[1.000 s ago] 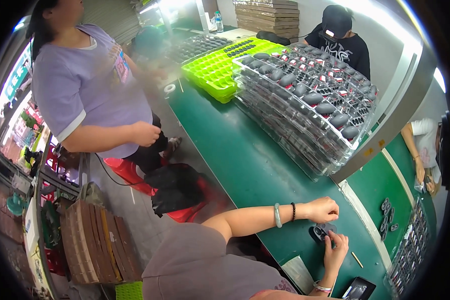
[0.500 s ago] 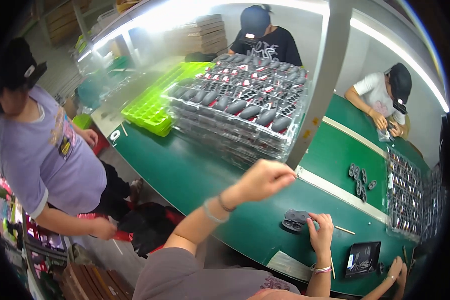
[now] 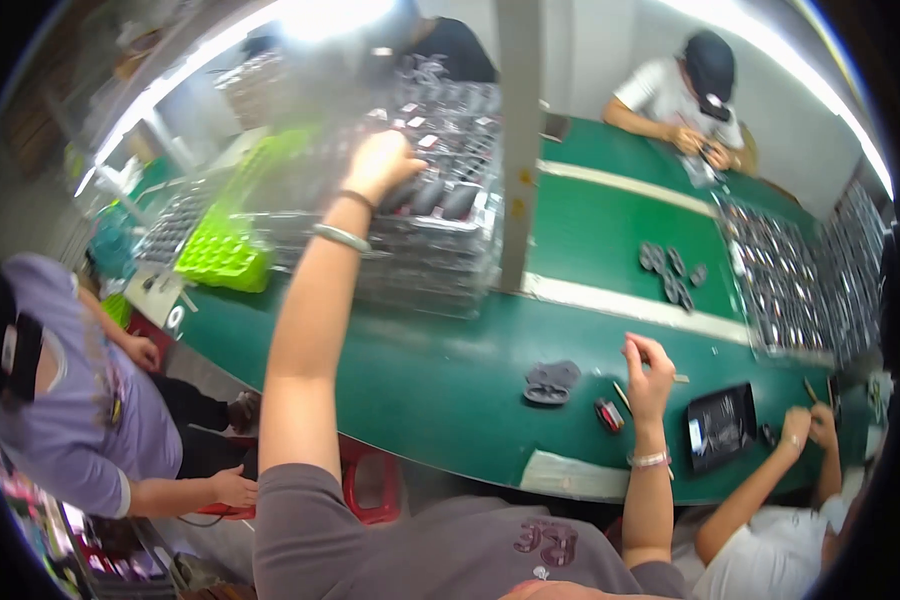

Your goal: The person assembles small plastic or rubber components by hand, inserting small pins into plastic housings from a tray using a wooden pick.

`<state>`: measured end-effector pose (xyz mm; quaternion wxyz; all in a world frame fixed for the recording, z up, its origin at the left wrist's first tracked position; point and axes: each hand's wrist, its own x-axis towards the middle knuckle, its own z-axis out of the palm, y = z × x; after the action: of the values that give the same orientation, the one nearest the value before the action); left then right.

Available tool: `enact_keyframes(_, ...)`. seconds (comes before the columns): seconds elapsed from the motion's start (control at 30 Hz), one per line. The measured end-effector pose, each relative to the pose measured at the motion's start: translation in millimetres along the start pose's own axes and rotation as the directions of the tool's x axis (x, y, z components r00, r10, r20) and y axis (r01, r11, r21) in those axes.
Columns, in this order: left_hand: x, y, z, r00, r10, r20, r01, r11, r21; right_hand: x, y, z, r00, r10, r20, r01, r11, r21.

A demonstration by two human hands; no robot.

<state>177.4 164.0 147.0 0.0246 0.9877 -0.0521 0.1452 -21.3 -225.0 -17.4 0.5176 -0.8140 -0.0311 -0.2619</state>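
1) Flat green worktable (image 3: pixel 440 375)
2) Clear plastic tray stack (image 3: pixel 420 288) bearing dark grey oval shells (image 3: pixel 458 203): ten o'clock of right hand (image 3: pixel 652 375)
3) Left hand (image 3: pixel 382 160): blurred over shells, fingers curled, hold cannot be told; apparently fetching, calling for a careful pinch
4) Right hand: fingertips nearly together, nothing visible held
5) Dark grey oval case (image 3: pixel 547 394): nine o'clock of right hand
6) Red-and-black piece (image 3: pixel 609 415): about half-past seven

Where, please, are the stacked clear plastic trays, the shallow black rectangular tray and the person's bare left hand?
Stacked clear plastic trays (image 3: pixel 425 268), head view: the near side.
Shallow black rectangular tray (image 3: pixel 722 408), head view: bare inner surface.
Bare left hand (image 3: pixel 381 164), head view: back of the hand.
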Motion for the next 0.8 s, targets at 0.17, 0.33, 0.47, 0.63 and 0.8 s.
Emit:
enact_keyframes(0.17,1.6,-32.1,-3.4,0.997,-0.051,-0.052,0.050,0.999,-0.021,15.5,-11.4,18.3,0.989,-0.145,0.028,0.147,0.986,-0.076)
enact_keyframes(0.33,1.9,-37.0,-16.8,0.939,-0.123,-0.321,0.019,0.951,-0.309,20.7,0.8,4.0,0.997,0.021,-0.077,-0.015,0.996,0.083)
enact_keyframes(0.47,-69.5,11.3,-29.7,0.861,-0.219,-0.458,-0.241,0.618,-0.748,7.6,-4.8,0.7,0.989,0.149,-0.002,-0.144,0.959,0.243)
enact_keyframes(0.63,-185.0,118.0,11.9,0.996,0.027,0.088,0.092,-0.278,-0.956,-12.6,-18.5,9.0,0.962,0.154,0.225,-0.223,0.921,0.321)
enact_keyframes(0.8,-206.9,159.0,74.9,0.820,0.383,0.426,0.572,-0.512,-0.641,-13.5,-28.5,20.4,0.893,0.127,0.432,-0.323,0.850,0.415)
